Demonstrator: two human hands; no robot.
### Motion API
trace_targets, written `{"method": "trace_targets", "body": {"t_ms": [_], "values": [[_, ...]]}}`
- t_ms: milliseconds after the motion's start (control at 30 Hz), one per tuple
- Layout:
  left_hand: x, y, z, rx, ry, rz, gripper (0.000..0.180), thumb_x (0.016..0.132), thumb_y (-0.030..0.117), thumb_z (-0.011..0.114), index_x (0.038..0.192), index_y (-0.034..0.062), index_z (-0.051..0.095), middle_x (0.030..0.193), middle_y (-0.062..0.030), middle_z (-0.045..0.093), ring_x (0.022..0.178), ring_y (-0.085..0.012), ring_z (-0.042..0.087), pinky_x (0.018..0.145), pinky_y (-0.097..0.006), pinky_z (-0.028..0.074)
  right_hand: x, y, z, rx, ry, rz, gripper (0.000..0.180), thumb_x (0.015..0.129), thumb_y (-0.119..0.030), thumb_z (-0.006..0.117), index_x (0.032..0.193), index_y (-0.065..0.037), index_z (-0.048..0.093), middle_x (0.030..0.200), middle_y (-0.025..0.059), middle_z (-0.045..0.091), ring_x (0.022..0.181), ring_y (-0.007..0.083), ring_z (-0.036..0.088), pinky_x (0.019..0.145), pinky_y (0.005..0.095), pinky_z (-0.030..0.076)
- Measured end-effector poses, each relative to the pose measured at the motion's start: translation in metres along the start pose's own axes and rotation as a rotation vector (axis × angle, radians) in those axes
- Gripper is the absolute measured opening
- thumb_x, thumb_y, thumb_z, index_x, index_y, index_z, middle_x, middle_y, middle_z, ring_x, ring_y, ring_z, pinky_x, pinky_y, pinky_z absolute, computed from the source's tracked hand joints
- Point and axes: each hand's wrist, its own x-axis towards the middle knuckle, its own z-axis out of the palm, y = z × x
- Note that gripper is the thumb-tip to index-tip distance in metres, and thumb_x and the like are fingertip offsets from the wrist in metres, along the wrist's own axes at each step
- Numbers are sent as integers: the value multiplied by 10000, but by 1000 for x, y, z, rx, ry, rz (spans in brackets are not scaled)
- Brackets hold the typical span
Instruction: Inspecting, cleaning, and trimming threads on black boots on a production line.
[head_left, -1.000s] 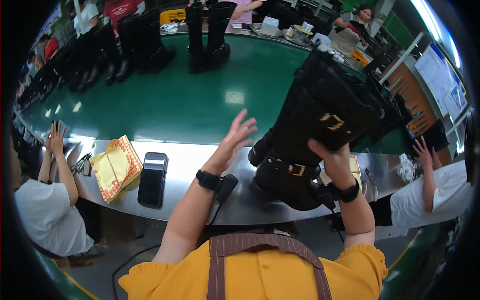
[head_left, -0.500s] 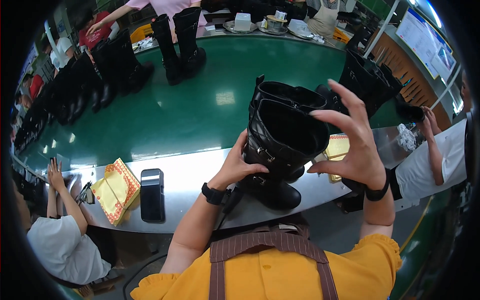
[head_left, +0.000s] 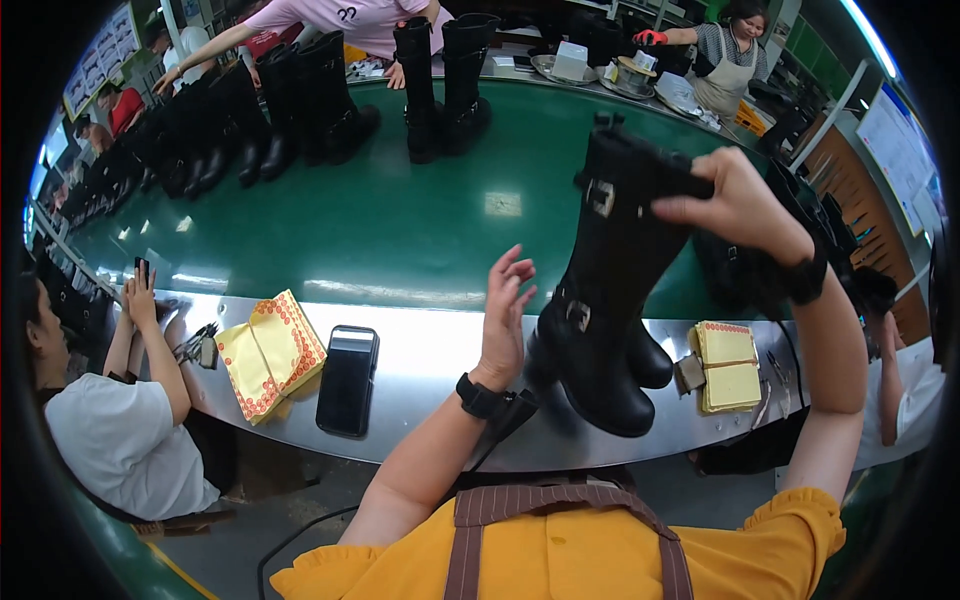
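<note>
Boot [head_left: 610, 300], tall and black, stands upright on the steel counter edge [head_left: 420, 350]; right hand [head_left: 735, 205] grips its shaft top, left hand [head_left: 505, 310] hovers open-fingered just beside, not yet touching.

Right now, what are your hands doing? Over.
Right hand grips tall black leather buckled boot by its top. Left hand open beside it. Black phone lies left.
</note>
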Motion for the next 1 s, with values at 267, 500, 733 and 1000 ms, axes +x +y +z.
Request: {"method": "trace_targets", "body": {"t_ms": [267, 500, 733, 1000], "values": [[2, -4, -8, -43, 220, -174, 373, 930, 330, 452, 1160, 50, 537, 1055, -68, 531, 1010, -187, 508, 914, -369, 413, 166, 95, 25, -436, 339, 254, 544, 715, -511, 723, 766, 30, 696, 792, 216, 679, 795, 357, 677, 726, 438, 535], [2, -17, -14, -164, 238, -347, 336, 920, 310, 475, 1115, 50, 560, 1027, -63, 548, 972, -183, 533, 883, -356, 418, 285, 183, 80, -249, 206, 393, 619, 743, -581, 689, 1084, -65, 682, 1146, 211, 642, 1091, 349, 609, 949, 413, 476], [-1, -23, -11, -180, 254, -469, 286, 930, 281, 481, 1068, 46, 571, 950, -50, 562, 905, -175, 550, 832, -332, 431, 297, 197, 113, -461, 454, 300, 728, 718, -455, 762, 1348, -229, 478, 1341, 166, 453, 1273, 381, 394, 993, 497, 438], [-3, -36, -15, -100, 223, -517, 284, 931, 273, 487, 1052, 32, 576, 867, -56, 573, 821, -182, 566, 746, -310, 460, 104, 101, 153, -421, -160, 37, 405, 776, -479, 686, 1009, -148, 687, 948, 116, 684, 913, 321, 652, 774, 434, 518]]}}
